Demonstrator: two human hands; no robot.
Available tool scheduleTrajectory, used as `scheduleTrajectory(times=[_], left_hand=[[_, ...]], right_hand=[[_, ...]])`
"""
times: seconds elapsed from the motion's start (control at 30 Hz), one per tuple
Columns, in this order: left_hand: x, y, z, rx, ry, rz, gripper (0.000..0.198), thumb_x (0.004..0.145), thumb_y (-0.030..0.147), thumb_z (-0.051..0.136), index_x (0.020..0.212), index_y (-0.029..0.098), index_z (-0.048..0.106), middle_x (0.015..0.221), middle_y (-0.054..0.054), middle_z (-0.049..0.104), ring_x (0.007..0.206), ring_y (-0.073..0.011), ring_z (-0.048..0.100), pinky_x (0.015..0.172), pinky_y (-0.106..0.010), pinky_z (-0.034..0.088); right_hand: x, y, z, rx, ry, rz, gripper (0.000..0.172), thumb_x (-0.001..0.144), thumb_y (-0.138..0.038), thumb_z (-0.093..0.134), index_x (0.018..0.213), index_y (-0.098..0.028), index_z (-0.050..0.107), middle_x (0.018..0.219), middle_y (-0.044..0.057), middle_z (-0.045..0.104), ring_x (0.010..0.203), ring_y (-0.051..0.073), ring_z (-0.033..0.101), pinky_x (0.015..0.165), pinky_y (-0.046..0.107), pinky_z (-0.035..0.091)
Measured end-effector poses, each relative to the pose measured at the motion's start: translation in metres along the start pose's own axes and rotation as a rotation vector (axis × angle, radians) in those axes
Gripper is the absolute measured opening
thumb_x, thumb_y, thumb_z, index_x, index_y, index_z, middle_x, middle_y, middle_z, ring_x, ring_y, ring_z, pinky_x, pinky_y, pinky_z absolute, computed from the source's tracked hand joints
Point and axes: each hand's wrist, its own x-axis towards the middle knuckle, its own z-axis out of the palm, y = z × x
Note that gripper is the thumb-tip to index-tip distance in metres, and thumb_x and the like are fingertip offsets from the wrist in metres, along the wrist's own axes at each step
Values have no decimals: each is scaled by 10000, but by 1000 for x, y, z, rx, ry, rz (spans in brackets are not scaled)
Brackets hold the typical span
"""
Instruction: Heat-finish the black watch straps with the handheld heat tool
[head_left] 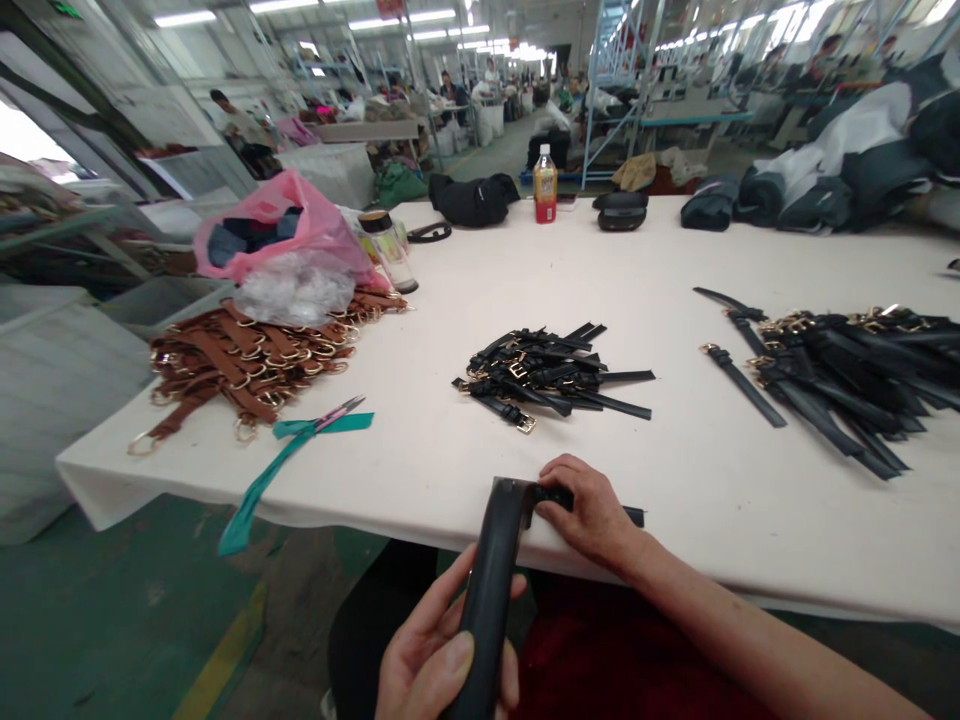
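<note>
**Q:** What legible markings are entered?

**A:** None. No text, brand or number can be read.

**Q:** Bottle on the table?

**A:** A red and yellow label is carried on it. Its lettering is recorded as too small to be read.

**Q:** Jar?

**A:** Markings are seen on its side, but they are blurred and cannot be read.

**Q:** Overhead items?

**A:** A green sign and a red sign are seen near the ceiling. Both are listed as too small and too distant to be read.
</note>
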Motion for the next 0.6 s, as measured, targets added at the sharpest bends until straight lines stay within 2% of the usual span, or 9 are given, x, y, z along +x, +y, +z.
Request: scheduleTrajectory(times=[0.13,0.33,0.5,0.6], left_hand=[[10,2,2,24,5,31,436,738,308,675,1168,261,620,1041,-166,710,397,-148,597,325,-201,399],[22,-1,0,79,-13,85,464,771,275,629,1225,217,558,918,-162,731,370,-138,577,334,-197,403],[15,-1,-3,51,-16,81,432,750,291,662,1178,272,611,1038,-169,711,392,-140,597,333,-187,410],[7,-1,-9,44,-2,42,445,746,311,674,1185,274,614,1016,-172,718,399,-147,598,321,-189,409]], right_hand=[[0,1,1,2,13,-10,160,706,-90,637,831,-181,597,894,42,599,844,167,554,791,307,461],[1,-2,-1,-4,15,-23,133,715,-98,626,809,-186,589,885,40,602,848,170,560,785,304,468],[1,0,-1,-16,5,-14,143,715,-103,631,829,-185,605,883,41,601,845,169,557,790,305,468],[0,2,0,-10,5,-26,151,713,-104,631,836,-190,613,884,41,602,845,169,560,786,305,468]])
